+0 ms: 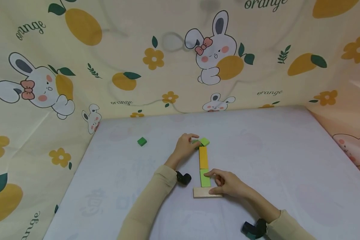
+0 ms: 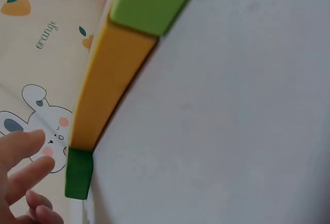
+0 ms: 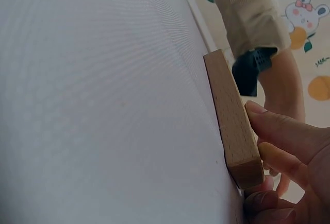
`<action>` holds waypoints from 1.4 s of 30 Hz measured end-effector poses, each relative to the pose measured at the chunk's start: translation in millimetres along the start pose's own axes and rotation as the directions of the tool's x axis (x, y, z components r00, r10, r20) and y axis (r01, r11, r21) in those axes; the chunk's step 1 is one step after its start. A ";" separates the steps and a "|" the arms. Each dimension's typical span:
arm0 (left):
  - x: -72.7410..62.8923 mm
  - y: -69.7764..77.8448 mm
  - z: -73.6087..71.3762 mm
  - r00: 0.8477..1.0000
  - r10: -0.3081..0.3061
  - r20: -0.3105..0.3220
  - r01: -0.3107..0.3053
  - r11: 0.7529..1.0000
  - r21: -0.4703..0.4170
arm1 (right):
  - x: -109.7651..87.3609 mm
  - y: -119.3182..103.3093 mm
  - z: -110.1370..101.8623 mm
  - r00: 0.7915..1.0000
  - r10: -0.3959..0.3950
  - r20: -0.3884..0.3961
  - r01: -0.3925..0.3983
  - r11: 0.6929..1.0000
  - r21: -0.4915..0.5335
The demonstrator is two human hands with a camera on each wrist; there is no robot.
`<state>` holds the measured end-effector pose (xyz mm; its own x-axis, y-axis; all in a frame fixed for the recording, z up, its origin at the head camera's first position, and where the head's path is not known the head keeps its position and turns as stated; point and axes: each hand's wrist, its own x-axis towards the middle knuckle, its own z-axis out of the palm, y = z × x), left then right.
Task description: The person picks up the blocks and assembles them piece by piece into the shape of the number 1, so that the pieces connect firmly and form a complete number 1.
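Note:
A pale wooden block [image 1: 200, 192] lies crosswise at the near end of a row of blocks. From it, a light green block [image 1: 203, 181] and a yellow block [image 1: 203, 156] run away in line. At the far end are a small light green block [image 1: 204, 141] and a dark green block [image 2: 79, 175]. My left hand [image 1: 185, 146] is beside the dark green block, fingers loosely bent; in the left wrist view they stand apart from it. My right hand [image 1: 229, 184] has its thumb on the wooden block and its index fingertip on the near light green block.
Another dark green block [image 1: 142, 141] lies alone at the far left of the white table [image 1: 273, 150]. A patterned cloth [image 1: 174, 76] with rabbits and oranges hangs behind and along the sides. Black wrist cameras [image 1: 184, 179] sit at both cuffs.

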<state>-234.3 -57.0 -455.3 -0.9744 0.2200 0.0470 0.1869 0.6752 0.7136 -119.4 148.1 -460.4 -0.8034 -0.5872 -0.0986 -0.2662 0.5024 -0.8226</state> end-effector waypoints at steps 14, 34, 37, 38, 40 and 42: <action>19.2 -1.6 11.4 0.999 -0.001 0.034 -0.001 0.999 0.047 | -0.9 -1.3 -0.4 1.000 -0.001 -0.001 0.001 1.000 0.011; 14.4 -1.2 8.8 0.996 -0.051 0.076 0.045 0.996 0.081 | -0.2 -0.1 0.1 1.000 -0.008 0.000 0.008 1.000 0.012; 14.1 -2.0 7.8 0.995 -0.054 0.079 0.048 0.995 0.087 | -0.4 -1.1 -0.3 1.000 -0.017 -0.002 0.017 1.000 0.008; 14.0 -2.0 7.3 0.995 -0.058 0.080 0.051 0.995 0.086 | -0.5 -1.5 -0.5 1.000 -0.022 -0.004 0.022 1.000 0.007; 13.8 -2.5 6.4 0.995 -0.058 0.080 0.051 0.995 0.085 | -0.8 -2.0 -0.8 1.000 -0.029 -0.006 0.029 1.000 0.009; 13.8 -2.9 5.8 0.995 -0.055 0.080 0.048 0.995 0.086 | -0.9 -2.1 -0.8 0.999 -0.034 -0.007 0.034 0.999 0.009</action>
<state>-247.6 -51.9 -460.9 -0.9701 0.2378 -0.0484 0.1495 0.7429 0.6525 -118.6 148.1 -458.2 -0.7975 -0.5996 -0.0669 -0.2885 0.4764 -0.8306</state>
